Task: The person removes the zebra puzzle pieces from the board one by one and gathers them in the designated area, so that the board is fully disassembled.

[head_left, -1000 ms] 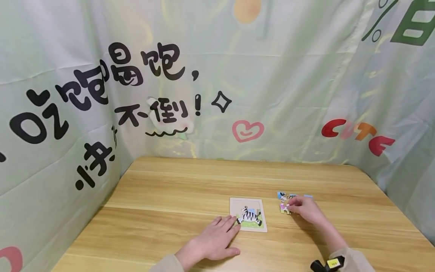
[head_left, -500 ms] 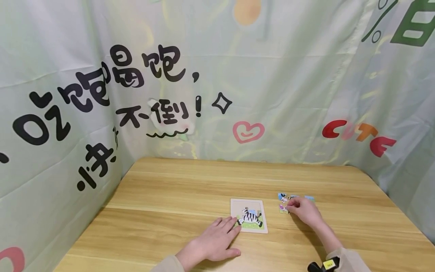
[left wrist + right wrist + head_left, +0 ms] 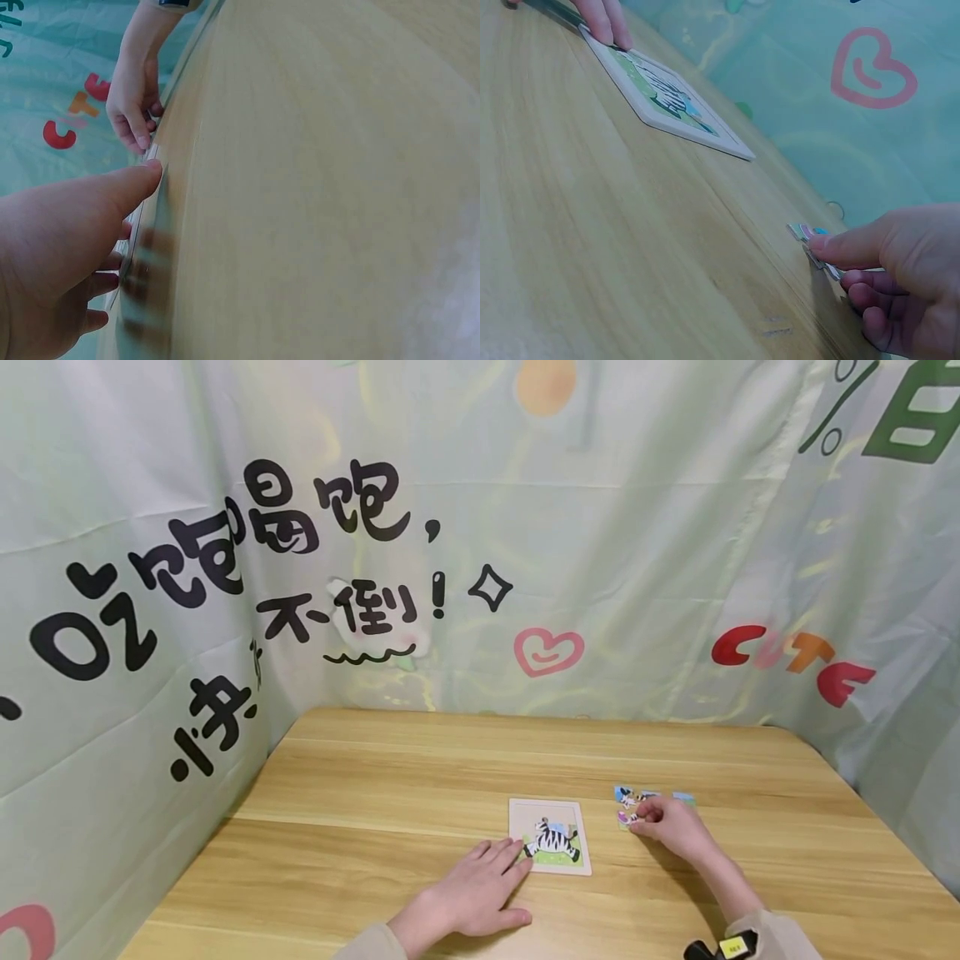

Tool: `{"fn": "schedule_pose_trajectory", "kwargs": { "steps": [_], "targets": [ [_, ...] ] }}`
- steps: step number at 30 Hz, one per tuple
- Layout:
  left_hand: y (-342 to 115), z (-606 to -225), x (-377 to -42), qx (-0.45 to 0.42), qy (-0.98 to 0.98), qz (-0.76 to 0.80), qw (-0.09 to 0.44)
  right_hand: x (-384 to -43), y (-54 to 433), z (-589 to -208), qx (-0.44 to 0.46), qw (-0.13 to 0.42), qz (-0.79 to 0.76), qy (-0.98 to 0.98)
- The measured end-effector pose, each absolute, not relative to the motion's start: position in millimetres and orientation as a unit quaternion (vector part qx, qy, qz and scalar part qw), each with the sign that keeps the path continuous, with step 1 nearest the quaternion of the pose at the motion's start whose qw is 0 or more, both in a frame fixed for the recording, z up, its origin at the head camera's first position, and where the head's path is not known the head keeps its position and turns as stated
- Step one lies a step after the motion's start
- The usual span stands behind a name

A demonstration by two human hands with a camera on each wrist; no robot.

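Note:
My left hand (image 3: pixel 483 889) lies flat on the table, its fingertips resting on the left edge of a jigsaw puzzle board (image 3: pixel 550 810). A partly assembled zebra picture (image 3: pixel 553 842) fills the lower part of that frame; its upper part is bare. To the right of the board, my right hand (image 3: pixel 675 828) pinches a small puzzle piece (image 3: pixel 814 257) between thumb and fingers, low over the table. Beside it lies a piece with pink on it (image 3: pixel 623 817). Behind the fingers are more loose pieces, including a blue one (image 3: pixel 622 794), some partly hidden by the hand.
The wooden table (image 3: pixel 390 777) reaches back to a printed fabric curtain (image 3: pixel 615 552) that hangs along its rear and sides. A black wrist device (image 3: pixel 723 947) with a yellow label sits at the right cuff.
My right fingers have shifted slightly down among the loose pieces and now cover more of the pink one. My left hand and the board stay in place.

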State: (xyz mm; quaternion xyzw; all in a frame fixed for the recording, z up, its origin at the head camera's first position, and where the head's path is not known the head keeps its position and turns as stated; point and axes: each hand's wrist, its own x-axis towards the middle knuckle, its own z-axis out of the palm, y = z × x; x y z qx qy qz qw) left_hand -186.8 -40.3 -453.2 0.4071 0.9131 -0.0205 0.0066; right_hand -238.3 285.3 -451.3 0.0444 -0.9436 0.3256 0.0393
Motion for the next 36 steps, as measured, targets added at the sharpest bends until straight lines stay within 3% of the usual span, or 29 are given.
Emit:
{"fn": "schedule_pose_trajectory", "kwargs": {
  "steps": [11, 28, 36],
  "targets": [
    [-40, -454, -187, 0.407, 0.913, -0.024, 0.007, -238, 278, -445, 0.037, 0.047, 0.353, -0.934],
    [-39, -451, -186, 0.406, 0.914, -0.018, 0.007, -242, 207, -438, 0.087, 0.0, 0.467, -0.88],
    [-39, -451, -185, 0.409, 0.912, -0.021, 0.004, -239, 186, -448, 0.12, -0.004, 0.443, -0.889]
  ]
}}
